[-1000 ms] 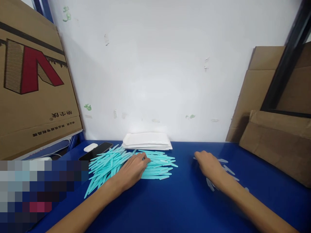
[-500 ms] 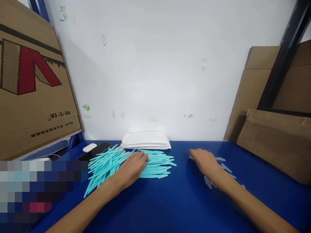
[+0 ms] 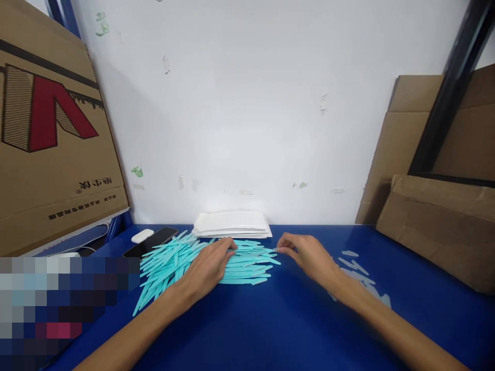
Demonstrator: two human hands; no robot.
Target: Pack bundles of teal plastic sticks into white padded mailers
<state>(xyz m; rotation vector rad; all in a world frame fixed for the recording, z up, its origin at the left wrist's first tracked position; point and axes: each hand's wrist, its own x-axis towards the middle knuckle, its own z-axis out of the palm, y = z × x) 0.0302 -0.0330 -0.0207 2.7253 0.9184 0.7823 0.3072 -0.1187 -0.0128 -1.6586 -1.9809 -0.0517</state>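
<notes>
Several turquoise sticks (image 3: pixel 247 273) lie in a spread pile on the blue table, one part fanned at the left and another in rows to the right. My left hand (image 3: pixel 212 260) rests over the middle of the pile, its fingers pinched near a turquoise stick; what they hold is too small to tell. At the right end of the rows, my right hand (image 3: pixel 305 252) pinches a small translucent piece (image 3: pixel 275 250). Several more translucent pieces (image 3: pixel 358 273) are scattered to the right, partly behind my right forearm.
A stack of white packets (image 3: pixel 232 224) lies against the wall. A black phone (image 3: pixel 157 241) and a white case (image 3: pixel 142 236) are at the back left. Cardboard boxes (image 3: pixel 441 221) stand at both sides of the blue table (image 3: pixel 247 324).
My right hand has moved left from the scattered translucent pieces to the right end of the turquoise rows. My left hand has stayed nearly in place.
</notes>
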